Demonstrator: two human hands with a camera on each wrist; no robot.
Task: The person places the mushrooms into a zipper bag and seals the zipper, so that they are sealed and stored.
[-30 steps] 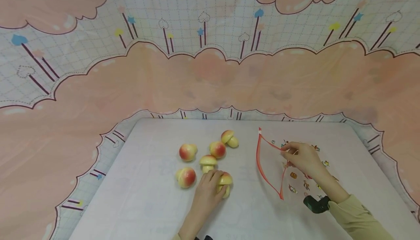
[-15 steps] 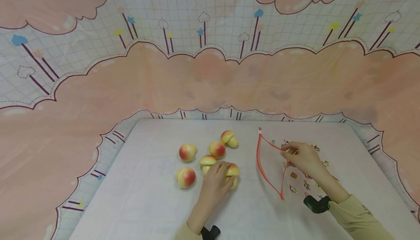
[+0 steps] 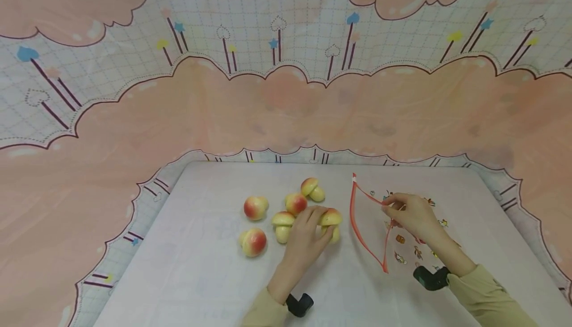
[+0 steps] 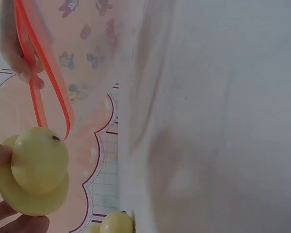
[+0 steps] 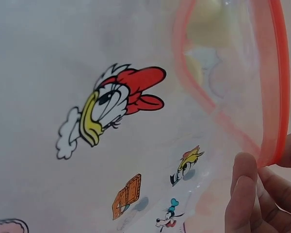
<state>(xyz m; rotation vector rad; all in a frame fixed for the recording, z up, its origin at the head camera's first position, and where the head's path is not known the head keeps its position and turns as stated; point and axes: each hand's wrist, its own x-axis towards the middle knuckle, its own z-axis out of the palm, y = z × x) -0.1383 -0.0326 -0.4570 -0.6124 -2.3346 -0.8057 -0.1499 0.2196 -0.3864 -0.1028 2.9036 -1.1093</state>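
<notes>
My left hand (image 3: 304,240) grips a toy mushroom (image 3: 331,217), pale yellow with a red-tinged cap. In the left wrist view, fingers curl round the cap of this mushroom (image 4: 40,162), its rounded stem facing the camera. On the right, my right hand (image 3: 413,215) pinches the red rim (image 3: 352,213) of a clear zip bag (image 3: 399,239) printed with cartoon figures. The mouth gapes toward the left, facing the held mushroom, which is a short way outside it. Through the right wrist view, thumb and fingers (image 5: 245,179) hold one side of the red zip edge (image 5: 282,87).
Several more toy mushrooms lie left of the bag: one at the back (image 3: 313,189), one beside my left hand (image 3: 282,227), others farther left (image 3: 252,241). They rest on a white table (image 3: 178,277). A cloud-patterned cloth (image 3: 268,108) hangs behind it.
My left hand has moved right and away from me with the mushroom, closer to the bag's mouth. The right hand and bag have stayed nearly still.
</notes>
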